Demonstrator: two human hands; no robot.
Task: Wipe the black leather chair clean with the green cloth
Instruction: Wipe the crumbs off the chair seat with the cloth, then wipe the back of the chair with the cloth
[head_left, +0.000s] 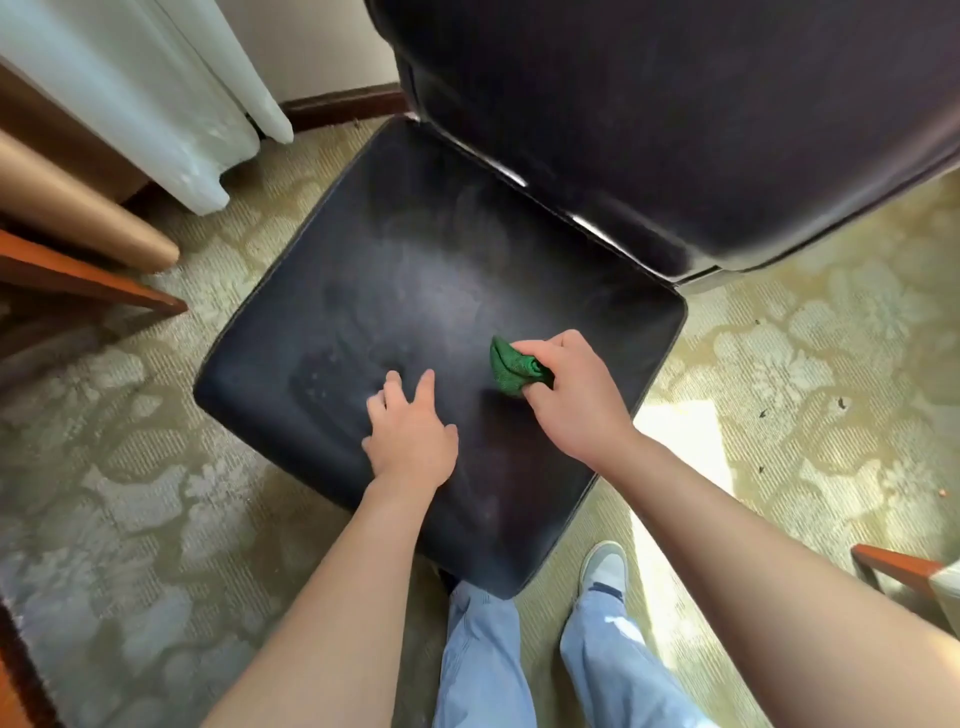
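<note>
The black leather chair fills the middle of the head view, its dusty seat (415, 270) facing me and its padded backrest (675, 104) rising at the top right. My right hand (576, 400) is closed around the bunched green cloth (511, 366), which presses on the seat right of centre. My left hand (410, 431) rests flat on the seat's front part, fingers spread, holding nothing. Pale streaks and smudges show on the leather in the seat's middle.
White curtains (171, 104) hang at the top left beside a wooden furniture edge (88, 280). Another wooden piece (898, 566) juts in at the lower right. Patterned green carpet (831, 364) surrounds the chair. My legs and a shoe (602, 571) stand at the seat's front corner.
</note>
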